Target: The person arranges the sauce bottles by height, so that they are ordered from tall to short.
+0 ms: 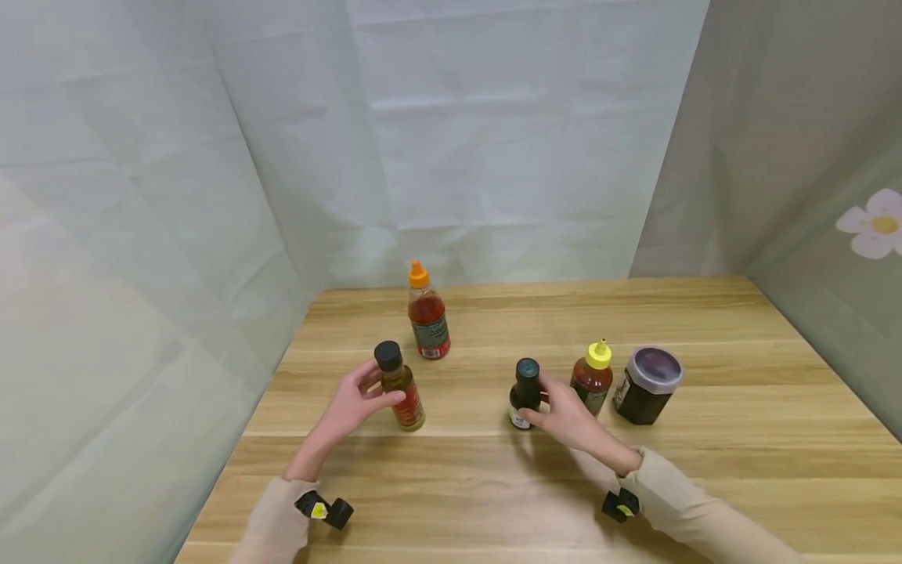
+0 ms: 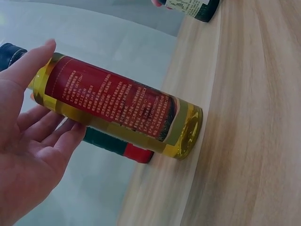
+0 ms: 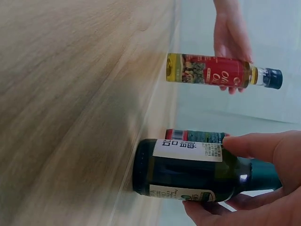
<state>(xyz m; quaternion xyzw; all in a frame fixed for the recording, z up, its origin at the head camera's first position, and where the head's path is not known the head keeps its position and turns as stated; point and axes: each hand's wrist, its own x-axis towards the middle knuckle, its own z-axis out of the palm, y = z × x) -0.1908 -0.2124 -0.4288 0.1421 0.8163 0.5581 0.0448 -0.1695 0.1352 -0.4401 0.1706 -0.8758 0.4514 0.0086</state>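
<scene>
In the head view my left hand [image 1: 352, 403] holds a slim bottle of golden oil [image 1: 406, 395] with a black cap and red label. The left wrist view shows thumb and fingers on opposite sides of the oil bottle [image 2: 113, 101], near its shoulder, its base at the tabletop. My right hand [image 1: 569, 419] grips a dark green glass bottle [image 1: 523, 395] with a green cap and white labels. Seen from the right wrist, the thumb lies along one side of the green bottle [image 3: 186, 174] and the fingers curl under the other.
A red sauce bottle [image 1: 428, 323] with an orange nozzle stands behind the oil bottle. Right of my right hand are a yellow-capped squeeze bottle [image 1: 593, 379], partly hidden by it, and a dark jar [image 1: 643, 395] with a purplish lid. Pale cloth [image 1: 507, 157] surrounds the wooden table [image 1: 458, 501].
</scene>
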